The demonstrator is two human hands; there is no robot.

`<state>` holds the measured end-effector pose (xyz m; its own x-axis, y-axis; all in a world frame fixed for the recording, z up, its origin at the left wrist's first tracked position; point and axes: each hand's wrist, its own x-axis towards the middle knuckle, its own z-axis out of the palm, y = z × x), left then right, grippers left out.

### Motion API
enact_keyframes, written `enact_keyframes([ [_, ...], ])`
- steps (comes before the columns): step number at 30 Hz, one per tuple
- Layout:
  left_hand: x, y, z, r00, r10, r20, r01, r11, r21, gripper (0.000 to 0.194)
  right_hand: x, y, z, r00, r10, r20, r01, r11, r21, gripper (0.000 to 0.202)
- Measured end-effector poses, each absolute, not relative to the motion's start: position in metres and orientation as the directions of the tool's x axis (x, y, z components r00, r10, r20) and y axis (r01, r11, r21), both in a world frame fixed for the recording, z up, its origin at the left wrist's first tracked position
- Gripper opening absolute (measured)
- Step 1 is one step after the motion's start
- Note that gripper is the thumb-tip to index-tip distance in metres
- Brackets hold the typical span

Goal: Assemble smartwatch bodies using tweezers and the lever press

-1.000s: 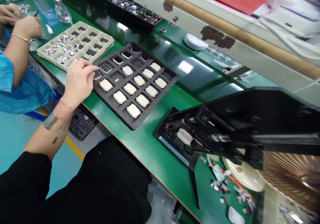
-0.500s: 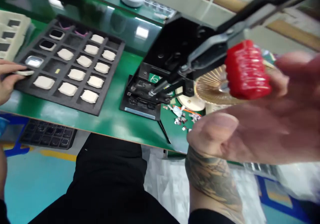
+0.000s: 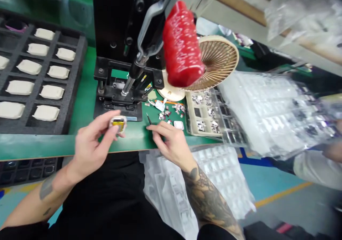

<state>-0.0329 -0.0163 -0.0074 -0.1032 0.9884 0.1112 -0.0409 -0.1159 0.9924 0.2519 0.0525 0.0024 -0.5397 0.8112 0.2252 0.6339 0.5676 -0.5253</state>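
Observation:
My left hand pinches a small white-rimmed watch case between thumb and fingers, with a yellow and dark inside facing up. It is held just in front of the black hand press. The press's red ribbed handle stands above. At the front of the bench, my right hand has its fingers closed around dark, thin tweezers, their tip pointing away from me. Small loose parts and a white piece lie just beyond that hand.
A dark foam tray holding several white pieces sits on the left. Behind the press handle stands a round fan. To the right are a cream parts box and stacked clear plastic trays. Another person's sleeve shows at far right.
My left hand has come from the foam tray to the press front with the watch case. My right hand has left the red handle and gone down to the tweezers. The view has swung right.

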Motion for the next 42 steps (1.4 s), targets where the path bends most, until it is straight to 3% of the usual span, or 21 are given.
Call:
enact_keyframes([
  [2, -0.015, 0.001, -0.004, -0.017, 0.999, 0.038, -0.173, -0.04, 0.984, 0.038, 0.26, 0.052, 0.006, -0.496, 0.814, 0.302, 0.483, 0.547, -0.684, 0.029],
  [4, -0.008, 0.011, -0.003, 0.041, 0.999, -0.032, -0.243, 0.041, 0.969, 0.041, 0.262, 0.054, 0.005, -0.442, 0.796, 0.413, 0.369, 0.581, -0.725, 0.03],
  [8, -0.005, 0.007, -0.007, 0.001, 0.997, -0.075, -0.177, 0.074, 0.981, 0.036, 0.245, 0.06, -0.004, -0.328, 0.612, 0.719, 0.37, 0.784, -0.499, 0.044],
  [11, -0.002, 0.002, -0.01, -0.011, 0.997, -0.082, -0.162, 0.079, 0.984, 0.037, 0.224, 0.062, -0.003, -0.289, 0.522, 0.803, 0.333, 0.841, -0.426, 0.046],
  [15, 0.001, 0.003, -0.009, -0.047, 0.993, -0.104, -0.195, 0.093, 0.976, 0.045, 0.204, 0.061, 0.003, -0.197, 0.63, 0.751, 0.256, 0.772, -0.581, 0.039],
  [19, 0.001, 0.005, -0.008, -0.061, 0.993, -0.101, -0.214, 0.086, 0.973, 0.042, 0.194, 0.06, 0.0, -0.195, 0.725, 0.661, 0.198, 0.689, -0.697, 0.032],
  [28, 0.001, 0.003, -0.009, -0.07, 0.994, -0.084, -0.224, 0.067, 0.972, 0.04, 0.188, 0.06, -0.005, -0.236, 0.773, 0.589, 0.158, 0.629, -0.761, 0.018],
  [32, 0.001, 0.003, -0.01, -0.072, 0.995, -0.075, -0.246, 0.056, 0.968, 0.041, 0.182, 0.059, -0.009, -0.164, 0.916, 0.366, 0.031, 0.376, -0.926, 0.007],
  [35, 0.0, 0.003, -0.011, -0.086, 0.995, -0.051, -0.246, 0.028, 0.969, 0.042, 0.182, 0.053, -0.009, -0.249, 0.942, 0.227, -0.115, 0.204, -0.972, 0.012],
  [38, 0.0, 0.004, -0.011, -0.109, 0.993, -0.042, -0.265, 0.012, 0.964, 0.043, 0.188, 0.047, -0.006, -0.285, 0.881, 0.377, -0.12, 0.358, -0.926, 0.01],
  [40, 0.001, 0.005, -0.011, -0.127, 0.99, -0.056, -0.294, 0.016, 0.956, 0.043, 0.193, 0.046, -0.005, -0.176, 0.847, 0.501, -0.078, 0.495, -0.865, 0.013],
  [42, 0.001, 0.005, -0.01, -0.145, 0.987, -0.066, -0.31, 0.018, 0.951, 0.043, 0.195, 0.049, -0.007, -0.046, 0.849, 0.526, -0.031, 0.525, -0.85, 0.019],
])
